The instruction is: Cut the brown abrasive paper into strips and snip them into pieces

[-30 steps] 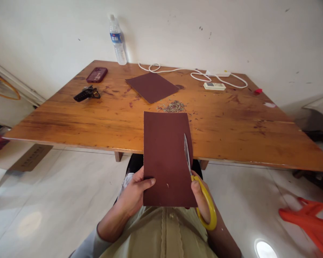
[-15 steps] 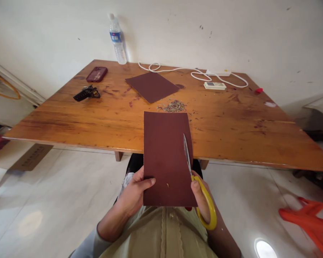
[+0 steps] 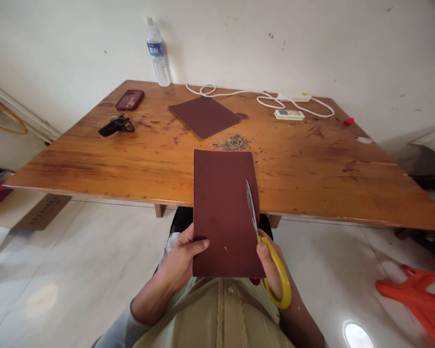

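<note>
1. Your left hand (image 3: pixel 181 259) pinches the maroon sheet (image 3: pixel 221 208) at its left edge, thumb on top.
2. That sheet is before your torso, near the table (image 3: pixel 130 166).
3. Your right hand (image 3: pixel 270 271) holds yellow-handled scissors (image 3: pixel 286 287), thumb through one loop; I cannot tell how its hidden fingers stand.
4. Shreds (image 3: pixel 235 142) lie heaped beyond.

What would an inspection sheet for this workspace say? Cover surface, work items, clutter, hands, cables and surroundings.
Surface: wooden table, stained.
Work items: held brown sheet; yellow-handled scissors, one blade visible above it; second brown sheet and scrap pile beyond.
Clutter: bottle, maroon phone, black bundle, pale remote.
Hands: left hand grips held brown sheet's left edge; right hand holds scissors.
Cables: white cord loops along table's back edge.
Surroundings: marked wall, cardboard box on floor.
</note>
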Demonstrator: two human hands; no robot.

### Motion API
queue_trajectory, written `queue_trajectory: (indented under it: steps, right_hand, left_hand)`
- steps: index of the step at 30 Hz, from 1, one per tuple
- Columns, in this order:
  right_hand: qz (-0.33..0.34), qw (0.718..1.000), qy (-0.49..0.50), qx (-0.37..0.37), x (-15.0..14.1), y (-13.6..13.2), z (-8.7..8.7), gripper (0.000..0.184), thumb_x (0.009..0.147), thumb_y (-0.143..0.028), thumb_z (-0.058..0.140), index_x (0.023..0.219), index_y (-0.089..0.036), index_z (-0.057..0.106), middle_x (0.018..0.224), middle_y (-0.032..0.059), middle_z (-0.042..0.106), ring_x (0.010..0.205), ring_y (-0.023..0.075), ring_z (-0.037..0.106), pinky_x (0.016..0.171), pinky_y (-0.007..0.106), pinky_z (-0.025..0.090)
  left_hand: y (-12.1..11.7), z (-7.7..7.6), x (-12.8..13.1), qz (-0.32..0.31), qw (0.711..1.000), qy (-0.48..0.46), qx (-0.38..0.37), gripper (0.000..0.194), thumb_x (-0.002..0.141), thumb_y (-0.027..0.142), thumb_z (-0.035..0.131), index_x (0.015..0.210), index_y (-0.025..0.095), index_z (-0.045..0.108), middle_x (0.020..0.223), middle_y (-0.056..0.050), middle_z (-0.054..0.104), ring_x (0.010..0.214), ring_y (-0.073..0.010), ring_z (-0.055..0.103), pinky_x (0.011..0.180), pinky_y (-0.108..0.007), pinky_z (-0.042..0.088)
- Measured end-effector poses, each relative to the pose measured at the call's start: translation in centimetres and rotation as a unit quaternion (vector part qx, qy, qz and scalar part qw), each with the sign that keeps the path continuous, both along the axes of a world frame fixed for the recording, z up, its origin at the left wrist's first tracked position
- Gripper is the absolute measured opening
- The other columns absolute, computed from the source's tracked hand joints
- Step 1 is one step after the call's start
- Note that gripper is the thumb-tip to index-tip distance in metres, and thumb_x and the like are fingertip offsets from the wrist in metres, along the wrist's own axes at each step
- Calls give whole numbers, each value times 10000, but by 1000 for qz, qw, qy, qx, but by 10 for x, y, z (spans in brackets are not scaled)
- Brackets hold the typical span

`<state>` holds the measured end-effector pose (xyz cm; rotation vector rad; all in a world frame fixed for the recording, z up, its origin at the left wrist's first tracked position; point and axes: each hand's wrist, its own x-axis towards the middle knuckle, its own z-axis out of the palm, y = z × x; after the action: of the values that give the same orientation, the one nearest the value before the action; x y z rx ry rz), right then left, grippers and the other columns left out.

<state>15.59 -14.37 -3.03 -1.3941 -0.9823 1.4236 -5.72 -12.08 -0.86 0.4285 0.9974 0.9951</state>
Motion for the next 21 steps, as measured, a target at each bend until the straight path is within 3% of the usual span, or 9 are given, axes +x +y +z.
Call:
queue_trajectory:
  steps: [9, 16, 21]
  right_hand:
    - [-13, 1000, 1, 17, -1, 0, -3, 717, 838, -859, 691, 1194, -240, 755, 1026, 114, 863, 926, 335, 814, 752, 384, 684]
    - [-6, 1000, -23, 19, 0, 2, 0, 761, 839, -879, 664, 1197, -212, 748, 1024, 131, 858, 933, 340, 810, 758, 392, 684]
    - [-10, 999, -28, 27, 1, -2, -7, 709, 874, -842, 662, 1207, -223, 752, 1019, 121, 859, 925, 336, 809, 750, 385, 679]
  left_hand:
    - [1, 0, 0, -3, 1000, 9, 10, 436, 669, 194, 836, 1104, 223, 837, 1208, -79, 839, 1269, -379, 705, 1107, -498, 527]
    - [2, -2, -1, -12, 1000, -6, 9, 439, 686, 187, 831, 1122, 235, 826, 1213, -70, 837, 1227, -357, 723, 1089, -482, 531]
    - [2, 0, 0, -13, 1000, -4, 13, 401, 702, 190, 827, 1101, 239, 828, 1215, -69, 834, 1231, -358, 721, 1082, -475, 532]
